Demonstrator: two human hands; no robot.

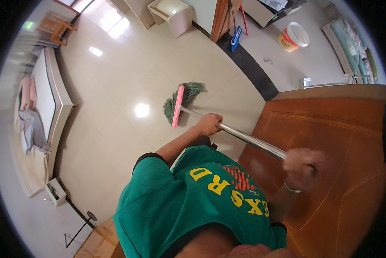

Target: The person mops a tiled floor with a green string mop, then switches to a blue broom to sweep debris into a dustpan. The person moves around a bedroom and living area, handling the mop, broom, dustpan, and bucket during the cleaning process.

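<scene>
A mop with green strands (193, 92) lies on the glossy tiled floor, its pink plastic clamp (178, 106) across the top of the strands. From the clamp a shiny metal pole (256, 139) slants up towards my right side. Partway along the pole, my left hand (209, 124) is closed around it. My right hand (302, 166), blurred, grips the pole's upper end close before the brown wooden door. A band shows on my right wrist.
A bed (56, 106) with bedding stands to the left. Ahead is a pale stool (172, 14). Beyond the dark threshold (249, 66), a blue broom head (236, 38) rests by the door frame, and a white bucket (298, 34) stands farther in. The wooden door (335, 154) is close on my right.
</scene>
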